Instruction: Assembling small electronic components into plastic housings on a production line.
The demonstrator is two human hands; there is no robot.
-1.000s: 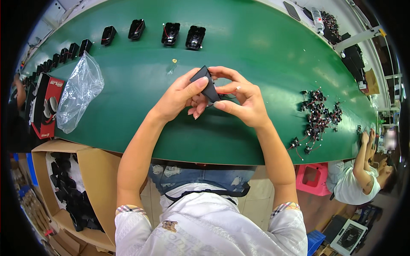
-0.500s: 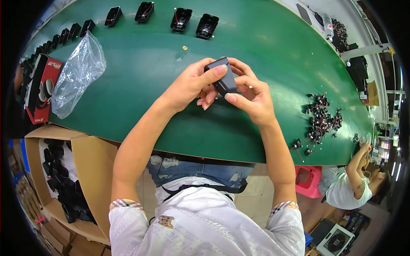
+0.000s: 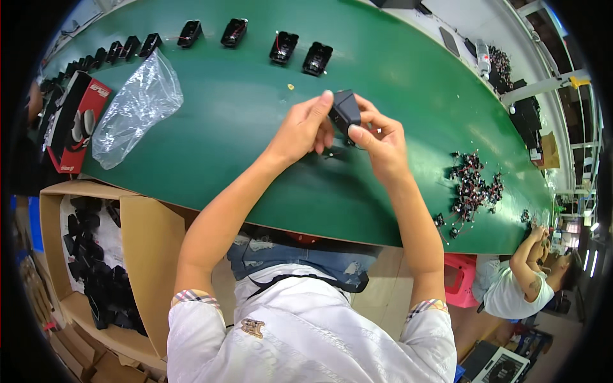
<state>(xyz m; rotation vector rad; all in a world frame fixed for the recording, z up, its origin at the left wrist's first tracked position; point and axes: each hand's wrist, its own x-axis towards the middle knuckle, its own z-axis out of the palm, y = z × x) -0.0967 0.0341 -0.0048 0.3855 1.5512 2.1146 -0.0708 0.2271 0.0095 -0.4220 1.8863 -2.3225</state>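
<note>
A small black plastic housing (image 3: 345, 110) with angled sides is held above the green table. My right hand (image 3: 383, 140) grips it, the thumb on its near end and the fingers round its right side. My left hand (image 3: 301, 131) is at the housing's left side, its thumb raised by the upper edge and apart from the curled fingers. Below the left fingertips shows a small dark piece (image 3: 330, 154), too small to make out. Farther off stand open black housings (image 3: 317, 59) with parts inside, several in a curving row.
A clear plastic bag (image 3: 137, 108) and a red box (image 3: 80, 127) lie at the left. Below them stands a cardboard box (image 3: 153, 255) of black parts. A pile of small wired parts (image 3: 472, 185) lies on the right of the green table (image 3: 242, 127). Another person (image 3: 517, 287) sits at far right.
My left thumb has come off the housing's top face to its left edge. The housing has turned more upright in my right hand. The whole view has shifted slightly.
</note>
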